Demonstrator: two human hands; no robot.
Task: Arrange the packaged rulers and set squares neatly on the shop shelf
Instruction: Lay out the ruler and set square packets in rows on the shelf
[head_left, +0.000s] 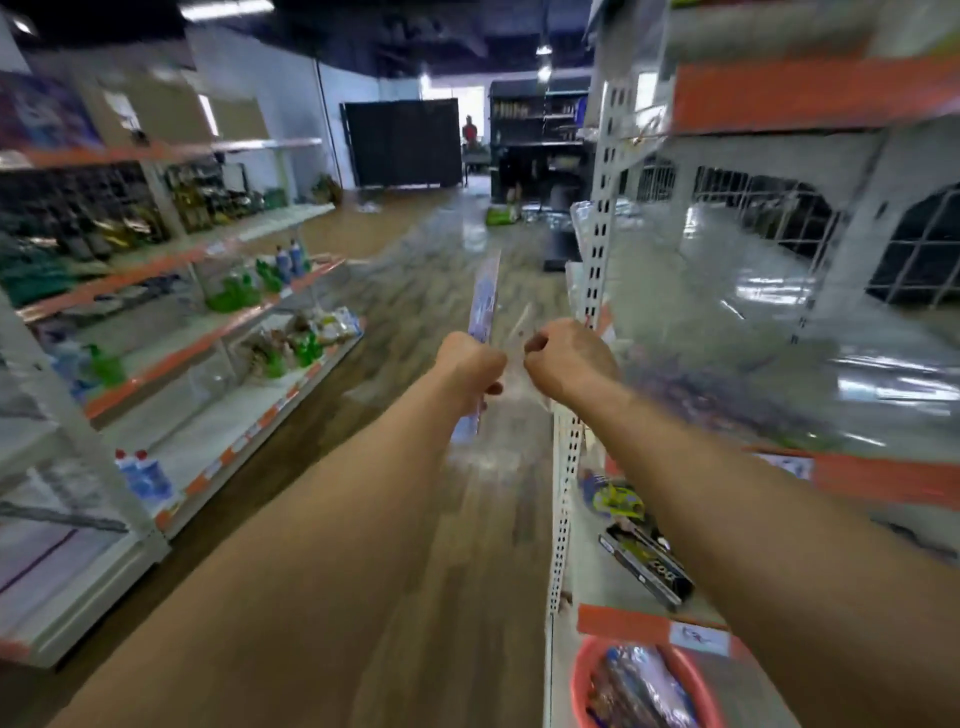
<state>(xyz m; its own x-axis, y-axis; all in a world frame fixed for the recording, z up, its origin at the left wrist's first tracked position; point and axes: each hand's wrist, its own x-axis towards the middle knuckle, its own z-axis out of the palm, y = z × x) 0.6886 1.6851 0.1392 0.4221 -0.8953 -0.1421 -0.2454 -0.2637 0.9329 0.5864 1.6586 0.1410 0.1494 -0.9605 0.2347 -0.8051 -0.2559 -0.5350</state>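
Frame heavily motion-blurred. Far left: an aisle shelving unit (218, 332) with orange edge strips, three tiers in view. Green bottles (236, 293) on the middle tier, blue bottles (291, 260) just beyond them, and two red-capped blue bottles (143, 475) on the lowest tier near its front edge. Wood-pattern floor (415, 322) runs up the middle of the aisle; at its far end a person in a red top (470, 130), too small to detail. Centre: both forearms reach forward, the hands close together but apart. Left hand (470, 364) has its fingers curled round a packaged ruler (483, 304), a long narrow pack with blue print, held nearly upright, tilted slightly right at the top, its lower end showing below the fist. In the gap between the hands hangs a clear pack (522, 338), contents unreadable through blur. Right hand (569, 358) is curled, thumb and forefinger pinching that pack's edge. Both packs are over the aisle floor, just left of the white perforated upright (597, 234) of the right-hand shelf (883, 478), not on it. That shelf carries a spread of glossy clear-wrapped packs (779, 322); whether rulers or set squares, cannot tell. Tier below: a yellow-green item (618, 501) and a black box (647, 569) lying at an angle, near each other. Bottom right: a red basket (584, 686) holding wrapped goods.
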